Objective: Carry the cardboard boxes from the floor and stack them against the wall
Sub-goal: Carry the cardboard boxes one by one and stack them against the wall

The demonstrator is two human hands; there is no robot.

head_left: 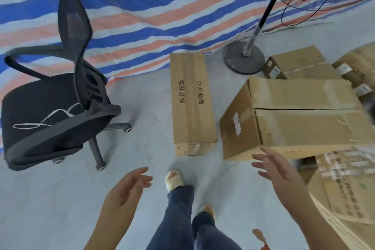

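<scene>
A long narrow cardboard box [191,99] with printed characters lies flat on the grey floor ahead of me. To its right a larger box [300,119] sits tilted on other boxes. My right hand [274,166] reaches out with spread fingers, just short of that larger box's near lower edge, holding nothing. My left hand [129,186] is lower and to the left, fingers relaxed and empty, over bare floor. More boxes [300,65] lie behind at the right, and a printed box [345,184] is at the near right.
A black office chair [54,107] with a white cord on its seat stands at the left. A fan stand with a round base [243,61] is behind the boxes. A striped tarp [142,16] covers the back. My feet [174,180] are on the floor.
</scene>
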